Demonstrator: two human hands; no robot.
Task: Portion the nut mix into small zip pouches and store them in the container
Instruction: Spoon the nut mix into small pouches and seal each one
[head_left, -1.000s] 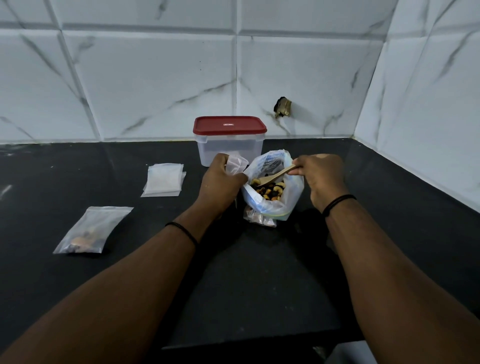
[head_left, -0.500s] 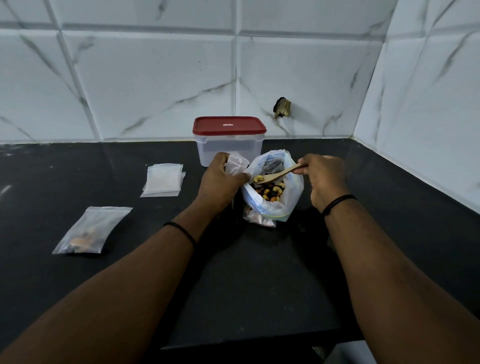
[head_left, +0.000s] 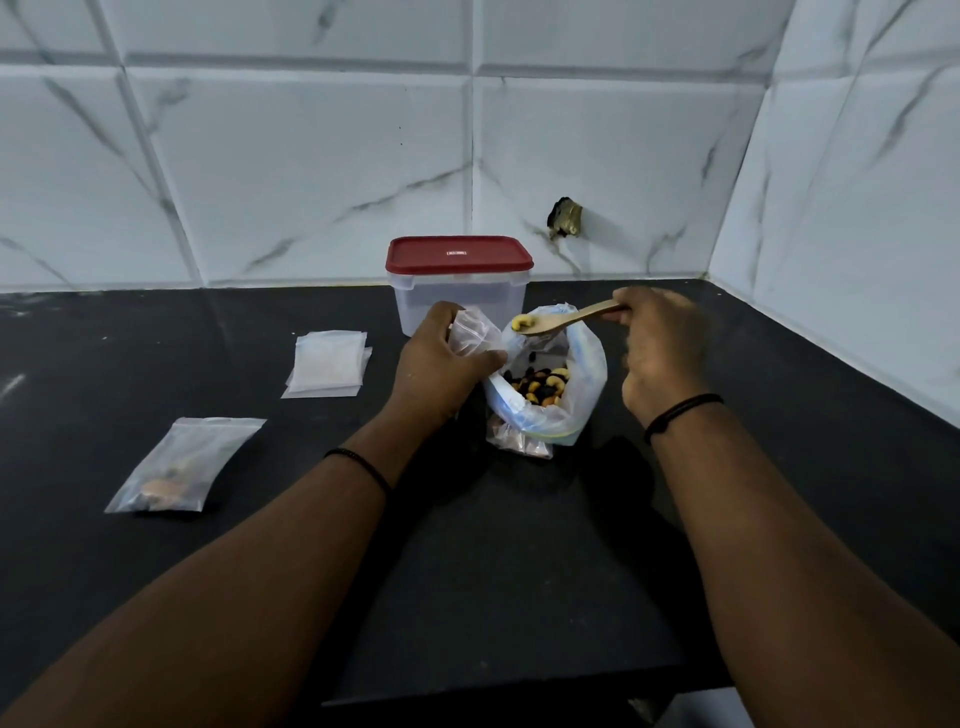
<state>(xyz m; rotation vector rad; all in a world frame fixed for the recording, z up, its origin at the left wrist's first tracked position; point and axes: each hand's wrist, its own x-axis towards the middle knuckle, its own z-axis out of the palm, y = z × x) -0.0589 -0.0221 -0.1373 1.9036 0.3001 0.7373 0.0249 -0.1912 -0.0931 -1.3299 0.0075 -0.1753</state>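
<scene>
Above the nut bag (head_left: 566, 384), right hand (head_left: 660, 353), perhaps blurred, with loaded spoon (head_left: 561, 321).

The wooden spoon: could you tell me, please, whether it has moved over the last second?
Yes. The wooden spoon has risen out of the nut bag, its bowl now level with the lower wall of the red-lidded container behind.
</scene>
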